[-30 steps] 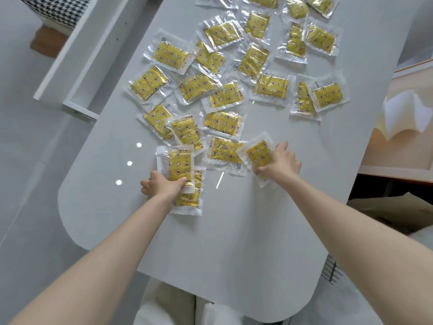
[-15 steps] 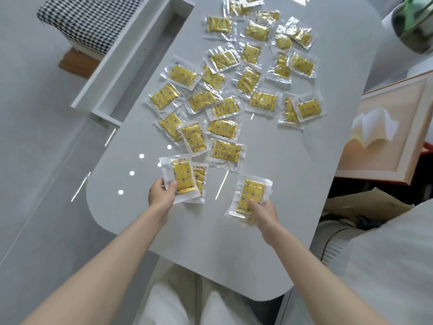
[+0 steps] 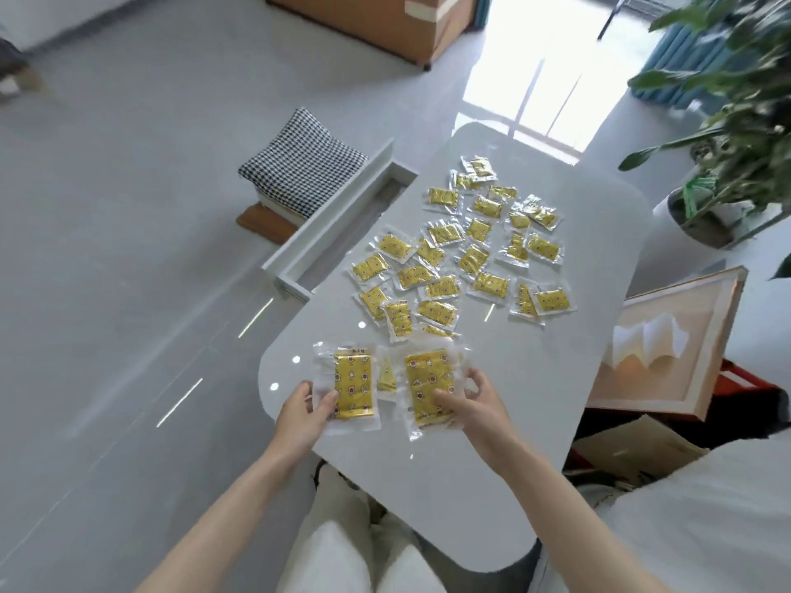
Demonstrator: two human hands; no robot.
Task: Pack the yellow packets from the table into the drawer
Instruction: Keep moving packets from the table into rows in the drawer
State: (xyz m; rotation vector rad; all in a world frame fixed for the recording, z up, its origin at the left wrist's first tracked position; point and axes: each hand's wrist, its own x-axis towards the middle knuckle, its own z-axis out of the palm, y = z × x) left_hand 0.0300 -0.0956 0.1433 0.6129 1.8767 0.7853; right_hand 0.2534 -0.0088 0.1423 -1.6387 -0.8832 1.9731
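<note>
Packets in both hands at lower centre of the frame, one apiece: left hand (image 3: 306,415) pinching the bottom edge of a yellow packet (image 3: 353,387), thumb on its face; right hand (image 3: 471,404) just beside it, gripping the lower corner of a second packet (image 3: 430,385), thumb in front and fingers behind. Both packets held with long sides pointing up the frame, over the near end of the white table (image 3: 428,485). Third packet (image 3: 386,374) flat on the tabletop between them. Open drawer (image 3: 327,214) up and to the left of the hands, jutting from the table's left edge, long axis slanting from centre left toward upper centre. Left hand the nearer, by the look of it, with only bare tabletop between. Scatter of loose packets (image 3: 471,258) across the middle of the table, right of that path. Checked cushion (image 3: 301,164) beyond the drawer, potted plant (image 3: 736,100) at upper right, framed picture (image 3: 667,348) leaning at right.
</note>
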